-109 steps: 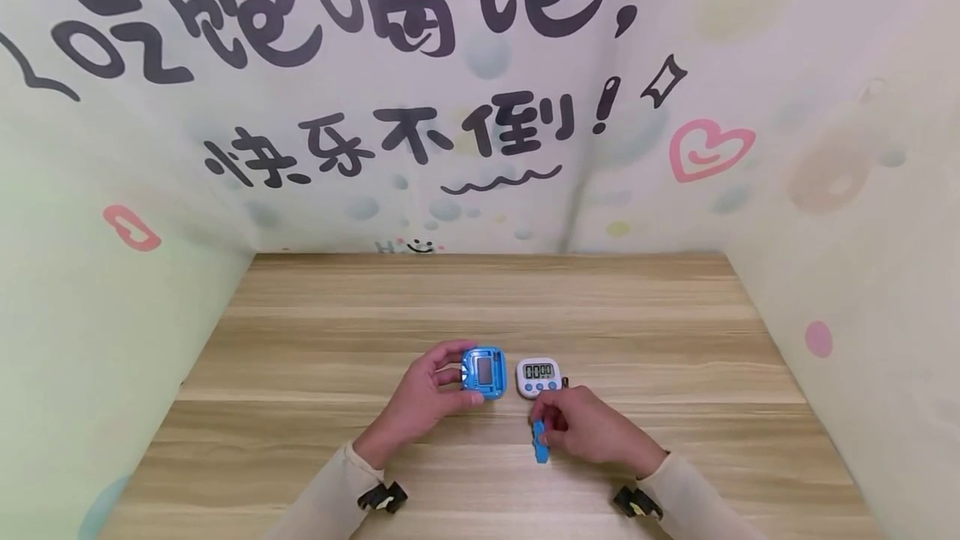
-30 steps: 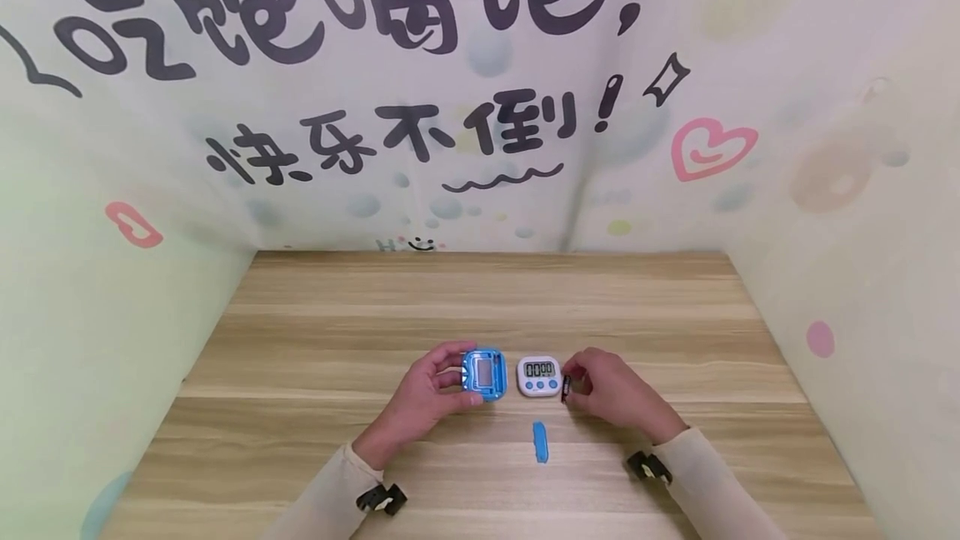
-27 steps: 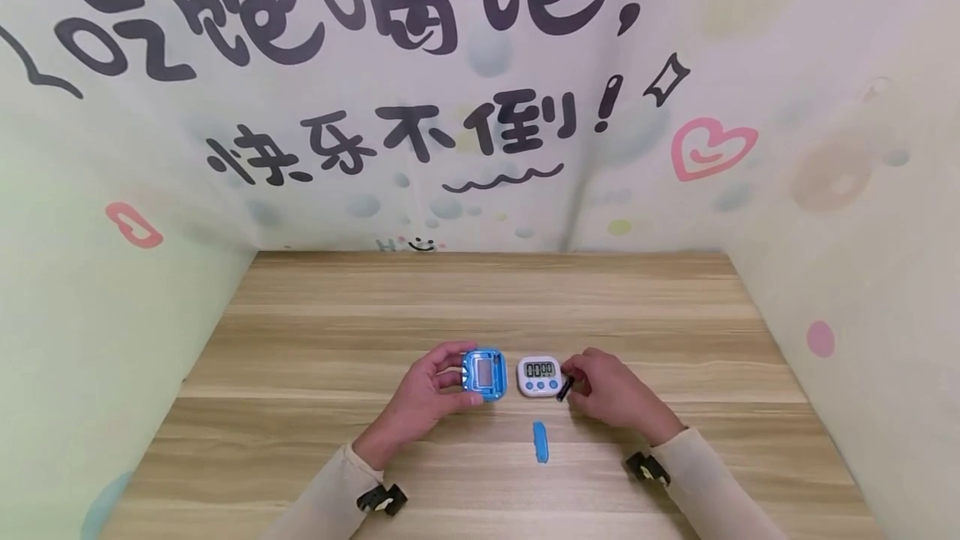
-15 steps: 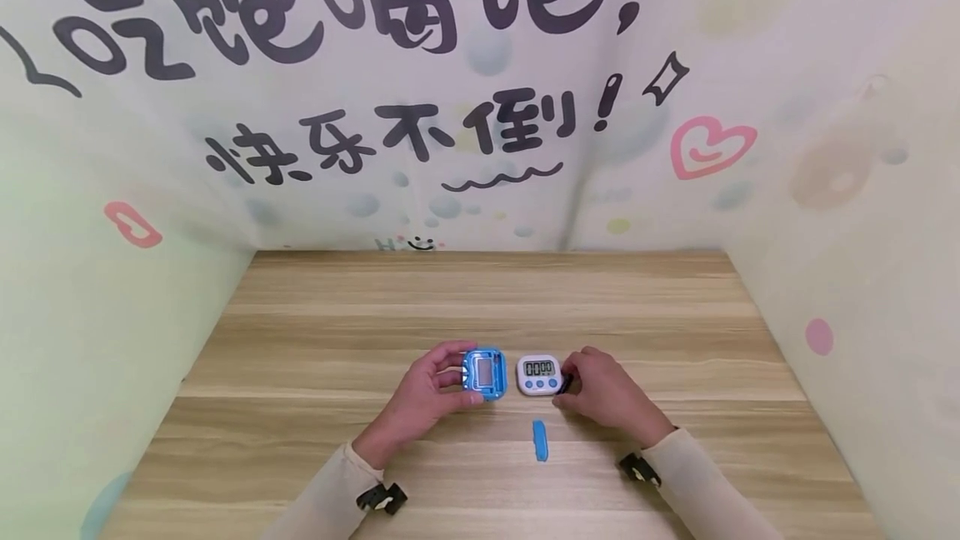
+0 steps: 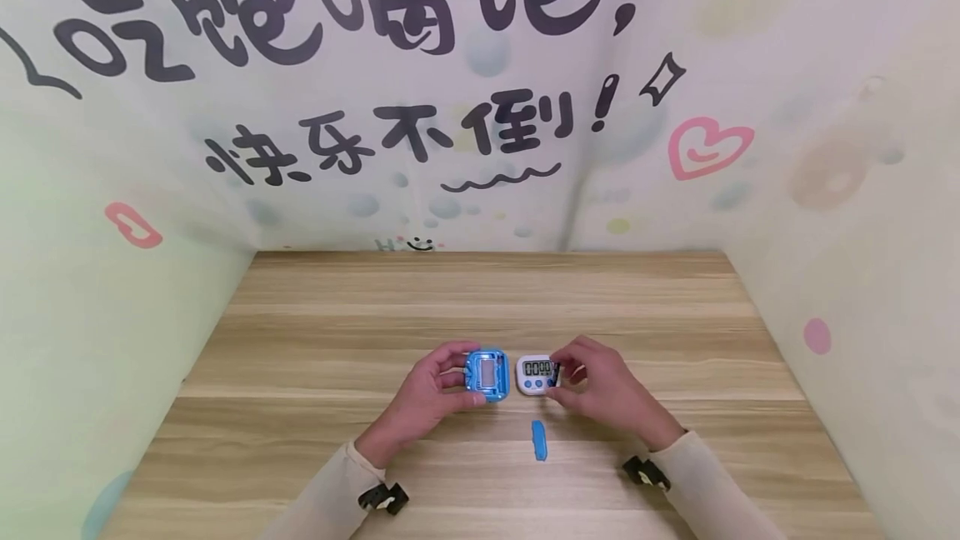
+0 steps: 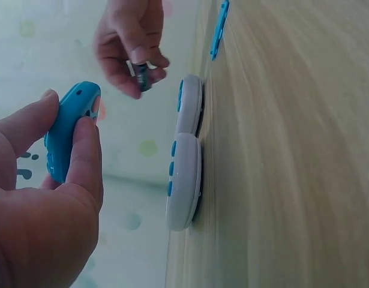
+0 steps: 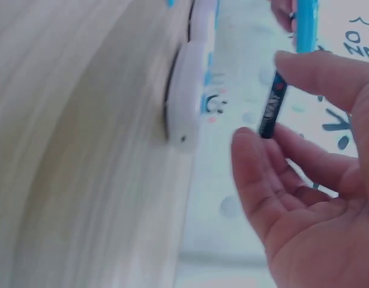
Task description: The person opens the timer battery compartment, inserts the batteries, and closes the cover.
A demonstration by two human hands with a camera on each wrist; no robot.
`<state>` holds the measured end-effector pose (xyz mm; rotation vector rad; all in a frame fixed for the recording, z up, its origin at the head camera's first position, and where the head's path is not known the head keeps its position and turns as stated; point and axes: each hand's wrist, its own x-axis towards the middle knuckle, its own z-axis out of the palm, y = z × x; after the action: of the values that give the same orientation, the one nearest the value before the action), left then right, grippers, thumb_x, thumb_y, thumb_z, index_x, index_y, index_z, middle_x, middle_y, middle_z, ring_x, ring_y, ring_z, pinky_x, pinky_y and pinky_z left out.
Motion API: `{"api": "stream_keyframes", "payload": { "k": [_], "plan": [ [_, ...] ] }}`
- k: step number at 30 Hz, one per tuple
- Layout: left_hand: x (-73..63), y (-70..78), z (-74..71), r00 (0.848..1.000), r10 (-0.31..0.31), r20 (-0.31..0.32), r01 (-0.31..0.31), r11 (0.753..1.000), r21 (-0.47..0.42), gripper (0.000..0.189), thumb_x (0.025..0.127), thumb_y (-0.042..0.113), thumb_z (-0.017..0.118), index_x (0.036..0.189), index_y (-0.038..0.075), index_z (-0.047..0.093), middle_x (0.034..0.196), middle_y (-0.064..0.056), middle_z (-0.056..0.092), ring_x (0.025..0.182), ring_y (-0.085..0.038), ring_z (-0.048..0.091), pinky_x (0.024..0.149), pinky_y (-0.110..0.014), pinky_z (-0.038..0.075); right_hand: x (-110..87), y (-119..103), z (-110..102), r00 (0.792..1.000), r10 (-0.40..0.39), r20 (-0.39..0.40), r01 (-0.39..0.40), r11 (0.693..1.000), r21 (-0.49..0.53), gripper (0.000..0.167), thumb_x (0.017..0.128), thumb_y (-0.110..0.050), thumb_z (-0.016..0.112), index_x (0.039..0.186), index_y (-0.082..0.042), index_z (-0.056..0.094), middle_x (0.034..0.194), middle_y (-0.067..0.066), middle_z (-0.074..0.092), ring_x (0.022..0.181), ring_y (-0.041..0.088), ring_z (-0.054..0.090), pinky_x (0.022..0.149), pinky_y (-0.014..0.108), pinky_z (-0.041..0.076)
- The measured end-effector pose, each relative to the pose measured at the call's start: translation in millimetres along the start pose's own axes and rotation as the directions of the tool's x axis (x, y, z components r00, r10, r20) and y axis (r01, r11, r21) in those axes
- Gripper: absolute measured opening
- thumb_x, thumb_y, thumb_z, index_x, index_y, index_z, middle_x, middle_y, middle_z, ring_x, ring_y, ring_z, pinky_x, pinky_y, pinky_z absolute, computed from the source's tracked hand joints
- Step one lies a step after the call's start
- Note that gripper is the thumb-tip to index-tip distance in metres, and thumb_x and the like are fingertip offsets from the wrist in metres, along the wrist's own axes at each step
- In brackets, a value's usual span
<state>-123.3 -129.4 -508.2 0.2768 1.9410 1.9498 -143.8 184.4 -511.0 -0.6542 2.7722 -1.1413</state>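
Note:
My left hand (image 5: pixel 423 390) grips a blue digital device (image 5: pixel 487 375) by its edges, its slot side turned up, raised above the table in the left wrist view. A small dark battery (image 7: pixel 272 105) is pinched between thumb and fingertips of my right hand (image 5: pixel 603 386). That battery is off the table and overlaps the right side of a white timer (image 5: pixel 534 367) showing zeros. Nearer me lies a narrow blue cover strip (image 5: pixel 539 440). In the left wrist view a second white timer (image 6: pixel 184 180) stands beside the first; the head view hides it behind the blue device.
The wood-grain table (image 5: pixel 337 298) is boxed in by a printed back wall (image 5: pixel 480 215) and pale side walls (image 5: pixel 847 273). A black wrist strap (image 5: pixel 384 498) sits on each sleeve.
My right hand has laid down the blue strip, taken the battery from beside the white timer and lifted it leftward over the timer's edge. My left hand has barely moved.

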Motion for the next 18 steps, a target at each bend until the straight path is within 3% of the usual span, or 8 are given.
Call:
{"api": "stream_keyframes", "payload": {
  "k": [9, 14, 18],
  "plan": [
    [3.1, -1.8, 6.7, 0.999, -0.004, 0.037, 0.004, 1.0, -0.008, 0.074, 0.09, 0.013, 0.086, 0.154, 0.006, 0.049, 0.14, -0.021, 0.062, 0.114, -0.023, 0.07, 0.095, -0.029, 0.062, 1.1, -28, 5, 0.982, -0.175, -0.067, 0.181, 0.978, 0.108, 0.041, 0.082, -0.018, 0.092, 0.119, -0.011, 0.075, 0.109, -0.008, 0.067, 0.093, 0.017, 0.068, 0.078, 0.039, 0.066],
    [3.4, -2.7, 8.2, 0.999, 0.005, 0.048, -0.004, 1.0, -0.022, 0.073, 0.09, 0.012, 0.086, 0.153, 0.008, 0.05, 0.139, -0.022, 0.061, 0.113, -0.022, 0.07, 0.093, -0.029, 0.062, 2.3, -37, 12, 0.952, -0.291, -0.091, 0.301, 0.945, 0.127, 0.042, 0.081, -0.015, 0.092, 0.119, -0.012, 0.075, 0.111, -0.003, 0.069, 0.088, 0.014, 0.069, 0.074, 0.036, 0.066],
    [3.5, -3.4, 8.9, 0.999, 0.011, 0.052, -0.01, 1.0, -0.026, 0.073, 0.09, 0.012, 0.086, 0.153, 0.008, 0.05, 0.137, -0.021, 0.062, 0.112, -0.021, 0.07, 0.092, -0.028, 0.062, 2.2, -42, 17, 0.941, -0.327, -0.085, 0.335, 0.936, 0.107, 0.043, 0.082, -0.016, 0.092, 0.121, -0.012, 0.075, 0.113, -0.003, 0.068, 0.087, 0.019, 0.069, 0.073, 0.032, 0.064]
  ]
}}
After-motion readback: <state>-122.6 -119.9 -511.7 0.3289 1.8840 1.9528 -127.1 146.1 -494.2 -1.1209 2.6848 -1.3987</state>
